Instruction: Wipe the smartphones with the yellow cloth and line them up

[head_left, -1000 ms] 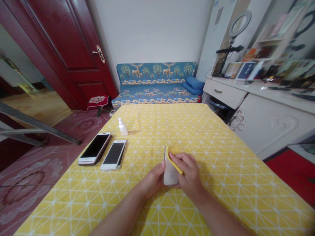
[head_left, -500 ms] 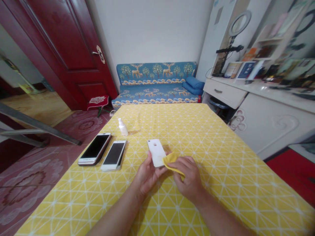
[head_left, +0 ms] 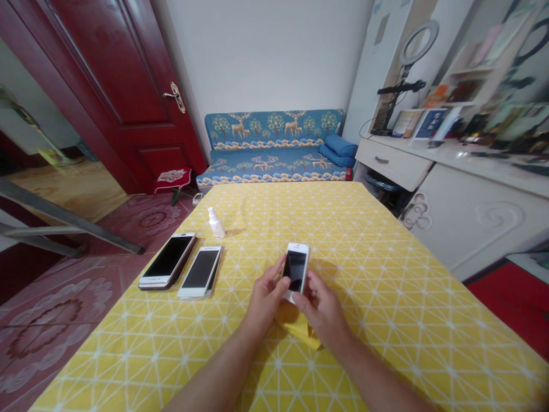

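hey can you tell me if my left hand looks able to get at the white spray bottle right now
Probably yes: nothing stands between the left hand and the white bottle, though its grip is on the phone.

Red door [head_left: 115, 74] ajar — blue deer-print sofa [head_left: 274, 146] against white wall [head_left: 274, 51].

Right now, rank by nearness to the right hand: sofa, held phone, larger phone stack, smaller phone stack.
1. Held phone, touching the right hand.
2. Smaller phone stack, left.
3. Larger phone stack, farther left.
4. Sofa, past the table.
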